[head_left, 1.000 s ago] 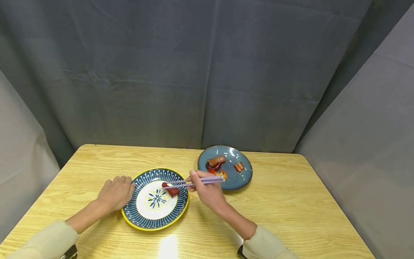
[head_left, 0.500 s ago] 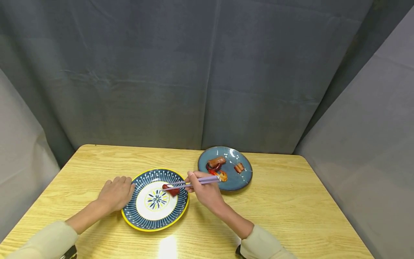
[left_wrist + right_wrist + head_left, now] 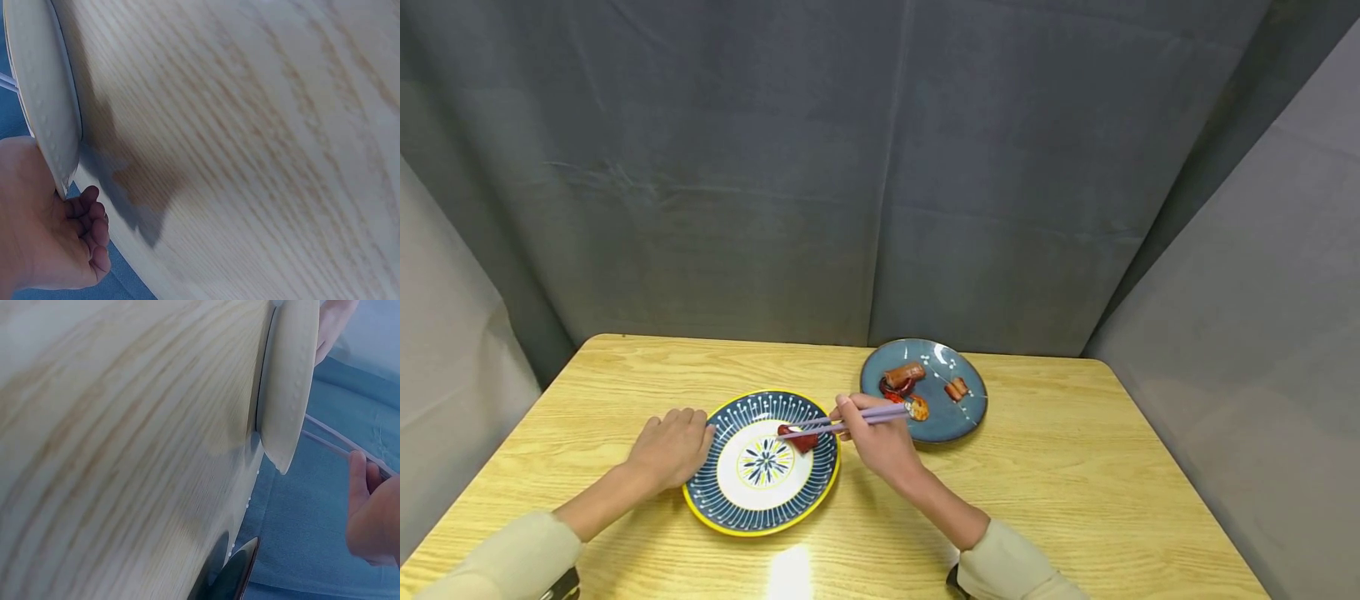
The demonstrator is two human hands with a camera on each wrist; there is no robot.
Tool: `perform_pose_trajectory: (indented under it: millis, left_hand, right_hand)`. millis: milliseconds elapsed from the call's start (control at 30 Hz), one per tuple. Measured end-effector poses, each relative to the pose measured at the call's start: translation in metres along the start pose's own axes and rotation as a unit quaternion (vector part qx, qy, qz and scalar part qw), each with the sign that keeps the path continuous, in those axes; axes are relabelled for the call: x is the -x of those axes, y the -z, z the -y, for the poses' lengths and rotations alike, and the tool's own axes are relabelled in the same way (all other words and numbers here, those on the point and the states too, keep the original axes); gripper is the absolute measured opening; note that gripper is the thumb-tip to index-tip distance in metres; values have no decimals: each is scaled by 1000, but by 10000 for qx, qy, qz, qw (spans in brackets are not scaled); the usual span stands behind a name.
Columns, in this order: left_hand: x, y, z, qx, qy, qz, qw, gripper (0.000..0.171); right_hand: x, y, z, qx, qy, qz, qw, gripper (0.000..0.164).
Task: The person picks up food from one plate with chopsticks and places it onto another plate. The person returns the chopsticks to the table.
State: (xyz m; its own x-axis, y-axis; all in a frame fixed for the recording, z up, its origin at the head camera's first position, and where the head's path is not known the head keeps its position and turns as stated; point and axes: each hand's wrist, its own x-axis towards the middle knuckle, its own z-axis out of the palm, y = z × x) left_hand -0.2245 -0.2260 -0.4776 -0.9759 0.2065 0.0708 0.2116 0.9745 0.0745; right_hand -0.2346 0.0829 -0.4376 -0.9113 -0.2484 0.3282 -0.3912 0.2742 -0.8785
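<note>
White glare strikes a brightly lit wooden table; bluish, paler wrist views show soft shadow beside a plate.

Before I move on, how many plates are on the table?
2: a yellow-rimmed plate beside the left hand, and a blue-gray plate farther back, to the right. I see no others.

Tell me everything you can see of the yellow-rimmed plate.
The yellow-rimmed plate is round, probably glazed ceramic. Inside the rim runs a dark blue band with white radiating lines; the white centre carries a blue and yellow flower motif. Its outside is pale. It rests face up on the wooden table, with one dark red food piece right of its centre. The left hand holds its left edge; purple chopsticks reach over its right side to the food.
</note>
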Motion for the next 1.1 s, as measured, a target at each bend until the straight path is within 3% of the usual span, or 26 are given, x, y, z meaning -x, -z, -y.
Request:
perform_pose_trajectory:
  millis: [533, 833, 1100]
  left_hand:
    - [0, 1, -1, -5, 21, 42, 10000, 38]
    - [0, 1, -1, -26, 36, 82, 10000, 38]
    - [0, 1, 0, -80, 18, 97, 9999, 36]
  right_hand:
    - [-1, 8, 1, -439, -90, -103, 9989, 30]
    - [-1, 21, 5, -829, 188, -379, 9957, 26]
    - [-2, 39, 6, -683, -15, -634, 9956, 24]
